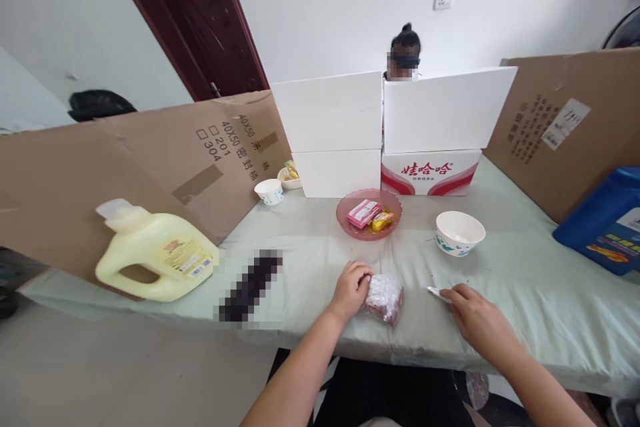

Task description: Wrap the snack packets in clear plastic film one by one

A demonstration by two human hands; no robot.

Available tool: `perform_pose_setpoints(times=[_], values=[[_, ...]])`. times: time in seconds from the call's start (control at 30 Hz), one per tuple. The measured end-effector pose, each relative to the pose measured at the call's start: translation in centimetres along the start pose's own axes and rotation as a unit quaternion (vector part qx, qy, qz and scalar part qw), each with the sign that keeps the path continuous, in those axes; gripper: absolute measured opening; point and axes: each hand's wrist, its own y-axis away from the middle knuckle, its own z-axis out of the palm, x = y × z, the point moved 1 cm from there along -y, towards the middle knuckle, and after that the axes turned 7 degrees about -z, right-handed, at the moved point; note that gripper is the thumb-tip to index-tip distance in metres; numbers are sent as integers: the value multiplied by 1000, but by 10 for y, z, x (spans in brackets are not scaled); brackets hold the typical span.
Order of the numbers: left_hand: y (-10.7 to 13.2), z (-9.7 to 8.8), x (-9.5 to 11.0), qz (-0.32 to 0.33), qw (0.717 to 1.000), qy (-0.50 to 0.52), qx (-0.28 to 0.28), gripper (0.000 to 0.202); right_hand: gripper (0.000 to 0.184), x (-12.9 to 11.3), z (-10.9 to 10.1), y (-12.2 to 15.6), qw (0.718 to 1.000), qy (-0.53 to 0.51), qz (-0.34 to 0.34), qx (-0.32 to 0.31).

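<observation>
My left hand is closed on the left edge of a clear plastic bag with reddish-brown contents, near the table's front edge. To its right, my right hand pinches a small, thin white object just above or on the cloth; its kind is too small to tell, and part of it is hidden by the fingers. Beyond the bag stands a pink glass dish holding a pink-and-white packet and a yellow packet. A white paper bowl stands beyond my right hand.
A yellow jug leans at the left, near a blurred dark object. Smaller bowls stand farther back. White boxes and cardboard panels border the table. A blue container is at right; a person sits behind.
</observation>
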Motion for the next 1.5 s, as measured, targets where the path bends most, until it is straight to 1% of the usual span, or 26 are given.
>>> perform_pose_setpoints(times=[0.07,0.1,0.17,0.23,0.33,0.37,0.4,0.43,0.5,0.53,0.6,0.67,0.73,0.8,0.83,0.9,0.93,0.97,1.03,1.07,1.13,1.2,1.27,1.37,1.43,1.5], values=[[1,-3,3,34,999,-3,-8,23,33,17,5,10,998,29,26,54],[1,-4,5,53,998,-5,-19,29,29,17,6,12,995,32,33,86],[3,-4,8,78,996,-18,-43,39,25,3,6,9,988,8,30,148],[4,-4,10,83,994,-36,-63,37,32,-25,4,-2,981,-48,-2,185],[5,-2,14,86,993,-35,-72,22,60,-71,3,-24,976,-111,-80,171],[5,-2,15,92,993,-26,-69,19,63,-81,5,-30,975,-122,-94,161],[5,-1,16,96,993,-13,-65,18,60,-87,7,-35,975,-130,-97,154],[5,-2,15,92,994,4,-59,18,50,-88,10,-38,974,-138,-90,152],[5,-4,12,54,997,46,-31,20,26,-80,16,-39,972,-155,-51,169],[5,-6,10,21,998,66,-3,22,19,-71,19,-37,969,-163,-27,185],[8,-12,4,-49,992,86,72,25,17,-51,22,-29,962,-173,21,210],[13,-18,1,-94,982,80,143,24,19,-35,23,-19,959,-170,56,219],[21,-20,4,-111,977,67,167,18,20,-29,21,-9,959,-147,74,229],[27,-16,15,-99,986,64,121,13,25,-33,15,-5,956,-108,77,262],[29,-11,22,-87,991,63,80,18,31,-38,12,-6,955,-87,66,275],[29,0,36,-60,997,49,-5,43,41,-48,6,-12,962,-47,15,268],[28,6,41,-51,997,34,-37,54,41,-52,4,-16,967,-32,-16,251],[26,11,45,-47,997,19,-59,59,38,-54,3,-19,972,-23,-43,231],[22,17,47,-56,995,11,-76,43,29,-52,3,-23,979,-32,-61,193],[21,17,45,-65,995,25,-66,30,25,-48,4,-23,982,-51,-50,177],[22,13,37,-91,993,75,-13,13,23,-37,6,-18,982,-106,-1,155],[28,3,25,-131,980,139,50,12,26,-29,6,-10,975,-158,65,145],[38,-7,12,-188,958,198,88,18,29,-24,3,-3,963,-196,124,137],[54,-21,2,-251,925,228,170,22,32,-23,-1,-3,953,-224,178,102],[62,-28,7,-222,928,184,237,19,37,-21,-1,-7,955,-213,186,91],[67,-31,22,-130,952,111,252,11,40,-18,1,-12,960,-176,181,119]])
